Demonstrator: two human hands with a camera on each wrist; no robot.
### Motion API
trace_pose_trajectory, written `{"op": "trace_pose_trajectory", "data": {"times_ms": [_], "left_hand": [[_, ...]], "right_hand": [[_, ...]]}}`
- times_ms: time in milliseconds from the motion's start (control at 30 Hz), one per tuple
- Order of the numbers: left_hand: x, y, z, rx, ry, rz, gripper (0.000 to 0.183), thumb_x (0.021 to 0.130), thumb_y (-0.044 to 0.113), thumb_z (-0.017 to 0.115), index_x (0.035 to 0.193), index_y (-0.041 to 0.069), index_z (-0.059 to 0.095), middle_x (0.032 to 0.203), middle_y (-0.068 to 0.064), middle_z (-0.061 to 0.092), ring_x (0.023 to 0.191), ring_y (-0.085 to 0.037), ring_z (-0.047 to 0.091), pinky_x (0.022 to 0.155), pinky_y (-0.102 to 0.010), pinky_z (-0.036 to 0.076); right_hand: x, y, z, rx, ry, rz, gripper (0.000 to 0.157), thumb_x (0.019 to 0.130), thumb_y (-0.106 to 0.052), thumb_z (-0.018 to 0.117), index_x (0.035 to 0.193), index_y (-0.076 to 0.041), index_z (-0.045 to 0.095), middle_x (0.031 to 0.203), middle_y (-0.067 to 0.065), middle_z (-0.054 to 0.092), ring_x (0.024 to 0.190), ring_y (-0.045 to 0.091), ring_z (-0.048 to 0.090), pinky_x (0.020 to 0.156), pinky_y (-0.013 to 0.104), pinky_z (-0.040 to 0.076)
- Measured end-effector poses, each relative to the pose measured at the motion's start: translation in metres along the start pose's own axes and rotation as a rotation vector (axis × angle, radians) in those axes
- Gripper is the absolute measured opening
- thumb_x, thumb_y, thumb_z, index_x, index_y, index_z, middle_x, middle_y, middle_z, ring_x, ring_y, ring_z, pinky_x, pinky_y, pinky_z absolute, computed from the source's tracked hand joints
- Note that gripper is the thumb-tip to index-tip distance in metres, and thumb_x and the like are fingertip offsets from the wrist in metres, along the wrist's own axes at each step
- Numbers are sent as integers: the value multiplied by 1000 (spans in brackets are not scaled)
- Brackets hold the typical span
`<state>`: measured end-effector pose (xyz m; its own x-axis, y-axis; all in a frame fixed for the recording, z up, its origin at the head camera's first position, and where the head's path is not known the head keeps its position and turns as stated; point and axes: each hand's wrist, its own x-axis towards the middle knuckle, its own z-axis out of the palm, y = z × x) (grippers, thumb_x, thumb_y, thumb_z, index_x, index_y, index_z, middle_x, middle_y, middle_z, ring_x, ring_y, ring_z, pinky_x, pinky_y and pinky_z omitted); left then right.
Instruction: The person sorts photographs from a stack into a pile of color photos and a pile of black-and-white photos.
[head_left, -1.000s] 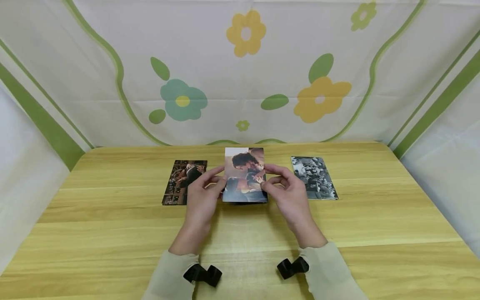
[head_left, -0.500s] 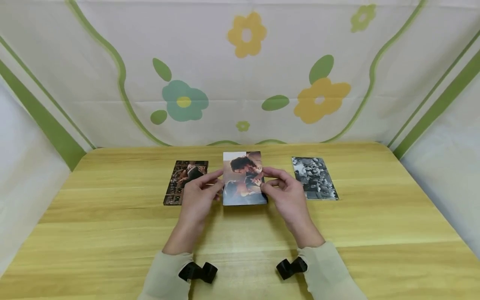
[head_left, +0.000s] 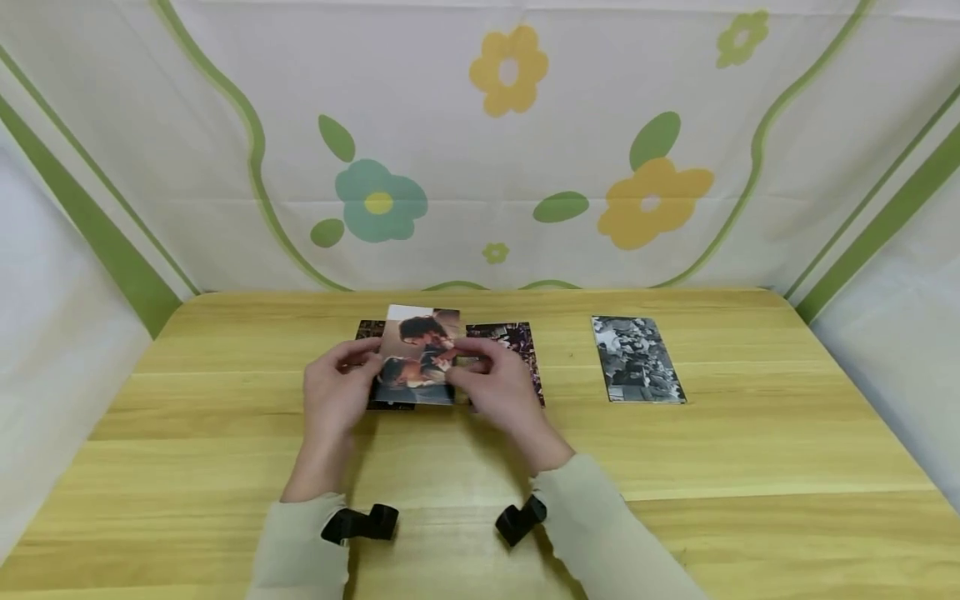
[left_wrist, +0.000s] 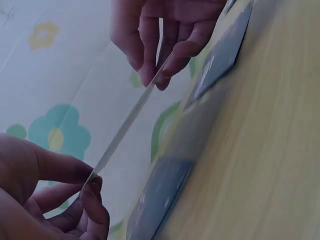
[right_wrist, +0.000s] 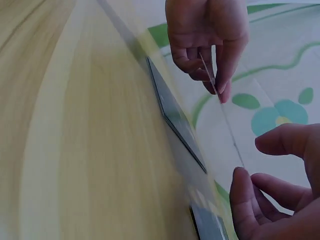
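Observation:
My left hand (head_left: 337,387) pinches the left edge of a photo card (head_left: 420,358) in the head view. The card has a warm-toned picture of people and is held tilted above the table. At its right edge is my right hand (head_left: 501,383), with thumb and fingertips on the card. Beneath the held card, mostly covered, lies a dark photo card (head_left: 390,406). Partly behind my right hand lies another dark, colourful photo card (head_left: 517,337). The left wrist view shows the held card (left_wrist: 122,130) edge-on between both hands.
A black-and-white photo card (head_left: 637,358) lies farther right on the wooden table (head_left: 750,467). Behind the table hangs a white cloth (head_left: 450,150) with flowers printed on it. Each sleeve has a black wrist camera (head_left: 360,523) strapped to it.
Both hands have carried the photo card left, from above the middle card to above the left one. The middle card now shows.

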<state>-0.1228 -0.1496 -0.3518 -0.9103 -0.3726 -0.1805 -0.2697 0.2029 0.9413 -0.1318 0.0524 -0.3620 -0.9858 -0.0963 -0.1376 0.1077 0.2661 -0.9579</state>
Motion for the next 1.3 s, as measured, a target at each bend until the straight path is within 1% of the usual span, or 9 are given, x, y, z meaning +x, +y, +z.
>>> {"op": "trace_pose_trajectory", "data": {"times_ms": [167,367,500,633,833,967,1100,1167,1300], "left_hand": [[10,-12,-14,60,79,-10,29,102,9,69,130,9,78,111,-5,71,99,-14,59,69,-16,47],[16,-23,-20,145,128,15,25,101,7,69,123,5,80,110,-12,73,94,-17,60,64,-19,46],[18,-29,-21,208,135,43,23,100,6,69,119,2,80,114,-21,75,102,-29,66,67,-21,46],[20,-32,-21,255,146,80,22,100,7,68,117,0,80,115,-24,77,107,-37,68,75,-29,46],[21,-33,-20,263,146,92,23,100,8,66,118,0,80,117,-26,76,110,-39,68,82,-37,46],[23,-35,-21,262,146,90,24,101,10,67,119,1,80,114,-24,76,106,-35,68,81,-33,46],[26,-36,-25,257,163,78,22,100,12,70,117,1,81,106,-17,78,93,-19,66,73,-20,45],[27,-36,-26,247,165,71,23,99,13,72,116,1,81,103,-14,78,87,-12,63,68,-16,44],[28,-36,-29,232,196,53,23,97,13,72,114,1,81,96,-7,77,81,-7,59,69,-16,43]], "right_hand": [[6,-5,23,-29,-78,-2,55,93,-14,77,147,-12,65,137,7,73,101,16,73,69,27,58],[9,-3,39,-67,-83,0,55,93,-17,76,147,-11,66,138,7,72,105,18,73,80,29,58],[9,1,46,-105,-74,-38,54,95,-16,75,148,-11,66,123,7,78,94,14,73,78,30,57],[10,4,50,-145,-68,-59,54,96,-18,75,149,-14,65,105,3,80,86,10,71,78,31,56],[10,6,51,-157,-67,-74,55,95,-17,76,149,-14,66,102,1,78,86,10,69,80,34,57],[9,7,51,-157,-63,-75,55,95,-18,76,149,-15,65,104,1,78,88,10,69,83,35,57],[9,9,52,-156,-53,-67,55,95,-18,77,148,-16,66,104,0,78,90,10,69,86,37,58],[9,9,52,-156,-47,-66,54,95,-18,77,148,-16,67,103,0,78,90,10,69,87,37,58],[9,9,52,-149,-42,-66,54,95,-18,76,148,-16,67,102,-1,78,90,10,69,88,38,58]]}}
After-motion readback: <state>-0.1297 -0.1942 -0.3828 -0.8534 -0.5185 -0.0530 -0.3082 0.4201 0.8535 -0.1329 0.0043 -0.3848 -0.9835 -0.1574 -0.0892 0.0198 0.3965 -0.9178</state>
